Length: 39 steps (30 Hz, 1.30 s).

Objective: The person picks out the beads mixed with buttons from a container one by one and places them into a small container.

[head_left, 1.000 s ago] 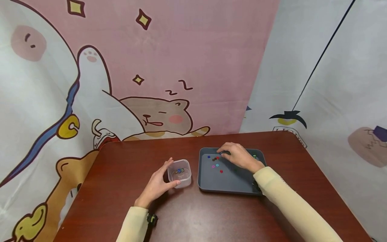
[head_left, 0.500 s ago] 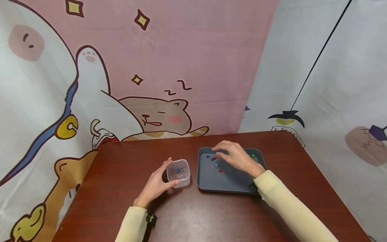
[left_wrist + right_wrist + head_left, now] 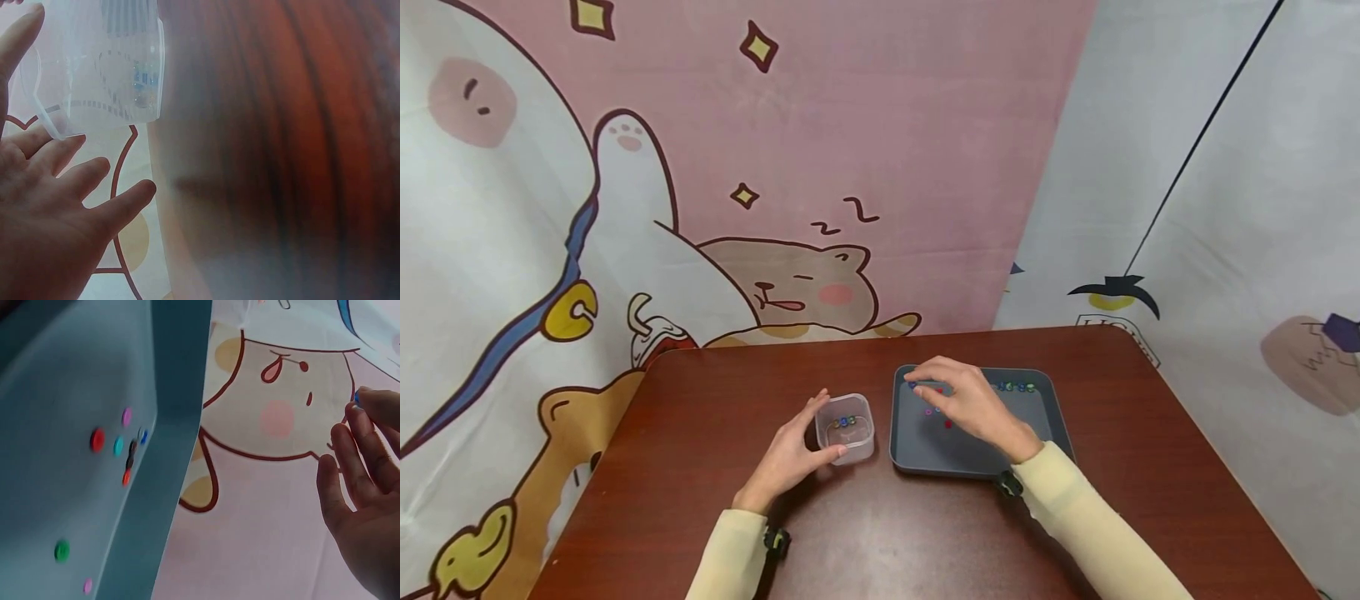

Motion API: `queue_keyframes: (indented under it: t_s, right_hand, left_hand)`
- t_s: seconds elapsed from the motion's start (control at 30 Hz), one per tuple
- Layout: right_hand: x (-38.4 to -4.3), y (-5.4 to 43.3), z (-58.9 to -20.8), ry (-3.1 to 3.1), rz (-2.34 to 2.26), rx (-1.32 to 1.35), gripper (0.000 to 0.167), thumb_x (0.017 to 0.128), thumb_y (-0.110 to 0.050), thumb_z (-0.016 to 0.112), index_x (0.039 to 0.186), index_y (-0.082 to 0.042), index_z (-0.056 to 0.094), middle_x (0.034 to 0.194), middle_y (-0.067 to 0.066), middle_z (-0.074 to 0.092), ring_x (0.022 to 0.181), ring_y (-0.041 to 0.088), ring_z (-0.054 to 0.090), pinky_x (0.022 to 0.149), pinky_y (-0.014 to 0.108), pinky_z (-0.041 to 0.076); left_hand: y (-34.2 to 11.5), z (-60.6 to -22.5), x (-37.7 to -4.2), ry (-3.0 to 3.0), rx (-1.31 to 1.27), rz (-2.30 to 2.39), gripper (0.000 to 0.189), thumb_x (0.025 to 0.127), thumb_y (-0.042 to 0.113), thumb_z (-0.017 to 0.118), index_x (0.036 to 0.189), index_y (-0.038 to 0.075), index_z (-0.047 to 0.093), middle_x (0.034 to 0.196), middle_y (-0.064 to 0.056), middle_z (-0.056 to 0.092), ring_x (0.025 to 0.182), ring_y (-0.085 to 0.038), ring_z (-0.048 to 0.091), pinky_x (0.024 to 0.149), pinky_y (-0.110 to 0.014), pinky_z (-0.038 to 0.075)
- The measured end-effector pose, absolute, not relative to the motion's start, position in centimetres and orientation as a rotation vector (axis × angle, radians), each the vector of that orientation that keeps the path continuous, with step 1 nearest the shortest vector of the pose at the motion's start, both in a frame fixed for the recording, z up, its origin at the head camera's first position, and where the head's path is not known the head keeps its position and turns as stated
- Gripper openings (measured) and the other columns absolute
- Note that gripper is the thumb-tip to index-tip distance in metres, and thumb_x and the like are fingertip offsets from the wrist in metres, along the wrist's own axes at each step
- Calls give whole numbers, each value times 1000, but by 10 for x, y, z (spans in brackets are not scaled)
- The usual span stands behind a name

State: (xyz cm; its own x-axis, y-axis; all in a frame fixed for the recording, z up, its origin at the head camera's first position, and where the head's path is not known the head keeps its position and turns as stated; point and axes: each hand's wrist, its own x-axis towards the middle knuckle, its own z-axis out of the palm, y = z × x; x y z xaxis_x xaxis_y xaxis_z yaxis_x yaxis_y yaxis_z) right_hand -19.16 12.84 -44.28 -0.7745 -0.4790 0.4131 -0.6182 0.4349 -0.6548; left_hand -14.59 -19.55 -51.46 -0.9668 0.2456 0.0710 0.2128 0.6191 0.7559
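My left hand [image 3: 790,457] holds a clear square plastic container [image 3: 867,433], thumb at its near side and fingers at its far left side. Several small glassy beads [image 3: 843,422] lie in the bottom. A small blue bead [image 3: 357,398] is pinched between the thumb and index finger of my right hand [image 3: 973,402], over the tray's far left corner in the head view. The grey tray [image 3: 958,454] carries small coloured discs and rings, among them a red one [image 3: 97,440] and a green one [image 3: 62,550]. My right hand hides part of them in the head view.
Along the tray's far right side sits a row of several glassy beads [image 3: 1017,387]. The brown wooden table [image 3: 865,542] ends at a cartoon-printed curtain [image 3: 925,167] behind. The container and the tray stand a short gap apart.
My right hand has moved left across the tray with the blue bead, uncovering the bead row at the far right. The left hand and the container have stayed in place.
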Motion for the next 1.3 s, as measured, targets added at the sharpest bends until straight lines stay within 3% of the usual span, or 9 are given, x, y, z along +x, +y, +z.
queue_keyframes:
  t_s: [0.27,0.5,0.73,1.1,1.3]
  right_hand:
    - [-184,105,-452,-2488,1285,964,23,96,-16,76,119,-22,78,114,-10,71,102,17,69,81,41,59]
    - [-181,80,-465,-2492,1265,1024,23,97,-15,75,119,-18,78,113,-6,71,101,13,68,81,34,57]
    - [-177,66,-479,-2523,1148,1113,23,98,-10,73,121,-12,77,115,-2,71,101,12,67,81,35,58]
    - [-177,56,-493,-2546,881,1211,23,95,-9,76,117,-14,78,113,-1,71,106,17,66,89,36,56]
    - [-177,58,-494,-2529,883,1229,24,97,-16,75,122,-13,78,119,1,70,109,17,65,91,37,56]
  left_hand:
    - [-195,-514,-148,2799,397,1277,94,83,43,87,161,16,40,168,2,31,155,-31,26,118,-63,29]
    - [-197,-511,-151,2820,409,1257,95,83,43,87,161,15,40,167,1,32,154,-30,29,117,-63,31]
    - [-195,-513,-148,2803,411,1256,97,85,44,86,162,14,36,168,1,31,154,-28,28,117,-61,32]
    - [-194,-513,-145,2800,425,1254,100,85,52,83,163,12,35,168,0,31,154,-28,27,118,-59,32]
    - [-195,-513,-145,2797,426,1264,101,85,53,83,163,13,34,168,-1,30,155,-28,27,118,-60,31]
